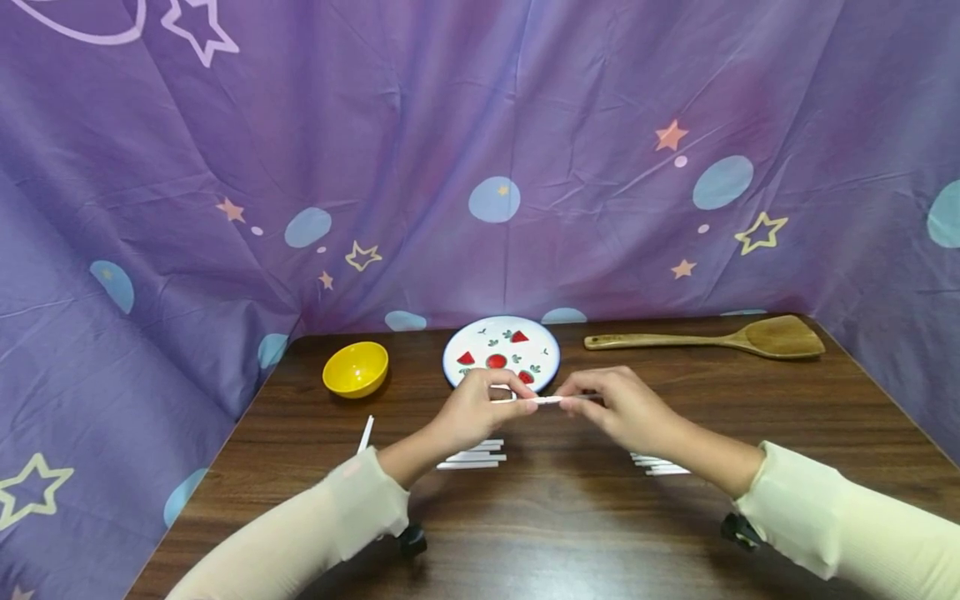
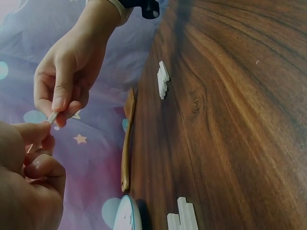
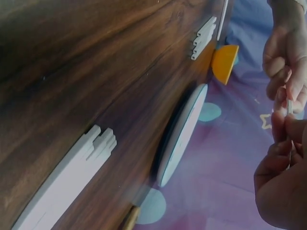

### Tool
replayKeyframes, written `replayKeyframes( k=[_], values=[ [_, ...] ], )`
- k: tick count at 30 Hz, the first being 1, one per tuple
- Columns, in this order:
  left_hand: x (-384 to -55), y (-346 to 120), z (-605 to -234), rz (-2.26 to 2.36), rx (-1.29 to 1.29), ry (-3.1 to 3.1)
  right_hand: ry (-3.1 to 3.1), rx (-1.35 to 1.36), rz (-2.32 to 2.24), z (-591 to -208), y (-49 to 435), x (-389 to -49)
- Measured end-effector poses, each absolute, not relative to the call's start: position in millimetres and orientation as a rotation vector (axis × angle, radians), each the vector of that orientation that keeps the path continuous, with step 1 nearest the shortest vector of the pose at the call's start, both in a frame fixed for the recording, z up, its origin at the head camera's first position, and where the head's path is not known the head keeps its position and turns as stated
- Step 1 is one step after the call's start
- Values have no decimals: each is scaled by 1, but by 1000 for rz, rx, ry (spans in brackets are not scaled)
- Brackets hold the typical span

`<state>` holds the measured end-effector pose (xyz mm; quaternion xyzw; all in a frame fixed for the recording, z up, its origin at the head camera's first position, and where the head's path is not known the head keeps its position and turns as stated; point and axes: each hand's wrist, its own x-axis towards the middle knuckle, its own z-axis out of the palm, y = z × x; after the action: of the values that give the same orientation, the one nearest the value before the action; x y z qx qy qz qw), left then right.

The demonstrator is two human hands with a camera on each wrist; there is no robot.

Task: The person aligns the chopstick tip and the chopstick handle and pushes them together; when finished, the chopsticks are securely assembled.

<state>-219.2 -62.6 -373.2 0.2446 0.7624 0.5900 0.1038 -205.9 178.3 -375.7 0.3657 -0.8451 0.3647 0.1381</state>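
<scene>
A thin white stick (image 1: 550, 400) is held level between two hands above the table, in front of the plate. My left hand (image 1: 474, 408) pinches its left part between thumb and fingertips. On the other side, my right hand (image 1: 618, 406) pinches it the same way, with the fingertips of both hands close together. In the left wrist view a short white piece of the stick (image 2: 53, 116) shows between the hands, and the fingers hide the rest. Several white sticks (image 1: 474, 457) lie side by side below the left hand, and another group (image 1: 660, 465) lies partly behind the right forearm.
Behind the hands stands a white plate (image 1: 491, 333) with a fruit pattern and blue rim. A yellow bowl (image 1: 356, 370) is at the back left, a wooden spatula (image 1: 780, 337) at the back right. One more white stick (image 1: 366, 433) lies beside the left sleeve. Purple cloth (image 1: 420, 167) surrounds the table.
</scene>
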Motion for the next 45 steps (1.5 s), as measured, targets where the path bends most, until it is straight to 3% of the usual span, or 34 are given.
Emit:
replayKeyframes(
  k=[14, 26, 39, 45],
  values=[
    [-222, -59, -379, 1770, 779, 2250, -2486, 925, 1082, -382, 170, -201],
    [-225, -66, -382, 1703, 867, 2297, -2573, 905, 1182, -369, 177, -218],
    [-211, -60, -383, 1739, 758, 2221, -2410, 643, 1922, -352, 174, -237],
    [-203, -50, -385, 1911, 699, 2067, -2330, 582, 2042, -353, 160, -235]
  ],
)
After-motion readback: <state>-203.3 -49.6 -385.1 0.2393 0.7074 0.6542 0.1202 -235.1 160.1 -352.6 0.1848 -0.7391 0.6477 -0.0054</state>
